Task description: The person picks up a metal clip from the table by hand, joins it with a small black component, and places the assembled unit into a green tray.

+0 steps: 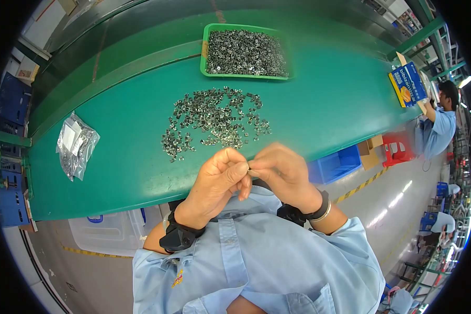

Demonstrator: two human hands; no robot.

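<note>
The left hand [217, 178] and the right hand [280, 172] meet fingertip to fingertip just above the near edge of the green work table [319, 104], both curled and pinching one tiny metal part [250, 171] between thumbs and forefingers. The part is mostly hidden by the fingers, so its shape cannot be told; held close to the chest like this, it seems to sit where both hands can grip and work it with fine control. Each wrist carries a black band.

Just beyond the hands, on the middle of the table, lies a loose spread of small silvery metal clips [214, 123], thinly scattered, likely so single pieces can be picked off easily. Farther off, at the far edge, a green plastic tray [210, 31] is heaped with the same kind of clips, apparently the bulk supply. To the left lies a clear plastic bag [76, 146] with more small parts inside, set well apart from the spread. At far right another person in a light blue shirt [438, 125] works beside a blue printed box [407, 83].
</note>
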